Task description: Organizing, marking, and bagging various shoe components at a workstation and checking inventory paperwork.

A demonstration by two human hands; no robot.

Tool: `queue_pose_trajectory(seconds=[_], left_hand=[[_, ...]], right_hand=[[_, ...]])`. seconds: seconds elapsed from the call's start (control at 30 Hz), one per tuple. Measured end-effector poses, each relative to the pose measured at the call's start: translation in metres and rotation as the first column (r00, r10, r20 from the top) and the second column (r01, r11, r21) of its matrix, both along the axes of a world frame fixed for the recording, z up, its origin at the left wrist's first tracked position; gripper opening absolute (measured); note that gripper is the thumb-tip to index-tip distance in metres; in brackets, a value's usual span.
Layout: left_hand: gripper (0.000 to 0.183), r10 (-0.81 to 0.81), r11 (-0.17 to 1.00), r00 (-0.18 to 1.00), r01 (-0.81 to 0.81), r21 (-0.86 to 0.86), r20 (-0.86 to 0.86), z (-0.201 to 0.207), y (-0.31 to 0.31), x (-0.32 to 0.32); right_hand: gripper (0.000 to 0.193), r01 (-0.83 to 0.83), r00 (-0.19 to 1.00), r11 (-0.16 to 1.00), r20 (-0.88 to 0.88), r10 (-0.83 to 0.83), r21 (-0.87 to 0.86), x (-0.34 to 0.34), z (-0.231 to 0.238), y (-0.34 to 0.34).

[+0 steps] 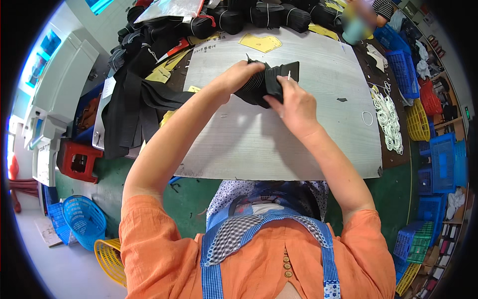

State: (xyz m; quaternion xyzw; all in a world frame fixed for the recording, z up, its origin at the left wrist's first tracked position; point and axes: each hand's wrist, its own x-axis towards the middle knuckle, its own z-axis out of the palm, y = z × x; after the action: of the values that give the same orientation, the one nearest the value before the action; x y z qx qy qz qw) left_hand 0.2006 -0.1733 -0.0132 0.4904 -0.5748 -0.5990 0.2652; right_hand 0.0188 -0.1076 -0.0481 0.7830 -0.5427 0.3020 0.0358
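Note:
A thick stack of black fabric pieces [263, 84] is held up over the far middle of the white tabletop [318, 144]. Its layers fan out in thin folds on the left side. My left hand [241, 75] is closed round that side, with its fingertips partly hidden behind the fabric. My right hand [297, 105] grips the right side, its thumb slightly blurred below and its fingers at the top. A small white thing, too small to name, shows at the right fingertips. Beyond the stack lies a yellow paper pattern piece [260, 43].
Tied black bundles [264, 15] line the far edge. Long black strips [132, 107] hang over the left edge. White cords [387, 119] lie at the right, near a white loop [367, 118]. Another person's arm [382, 19] shows far right. A red stool [79, 159] stands left.

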Motion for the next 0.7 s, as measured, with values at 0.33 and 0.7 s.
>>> queue_pose_trajectory(seconds=[0.33,0.7], left_hand=[[0.080,-0.370,0.719,0.853,0.514,-0.468,0.368,0.004,-0.031,0.001],[0.128,0.006,0.585,0.573,0.663,-0.467,0.820,0.022,-0.018,-0.028]], right_hand=[[0.038,-0.232,0.202,0.912,0.933,-0.296,0.340,-0.159,-0.001,-0.064],[0.039,-0.349,0.283,0.880,0.932,-0.229,0.322,-0.200,-0.007,-0.083]])
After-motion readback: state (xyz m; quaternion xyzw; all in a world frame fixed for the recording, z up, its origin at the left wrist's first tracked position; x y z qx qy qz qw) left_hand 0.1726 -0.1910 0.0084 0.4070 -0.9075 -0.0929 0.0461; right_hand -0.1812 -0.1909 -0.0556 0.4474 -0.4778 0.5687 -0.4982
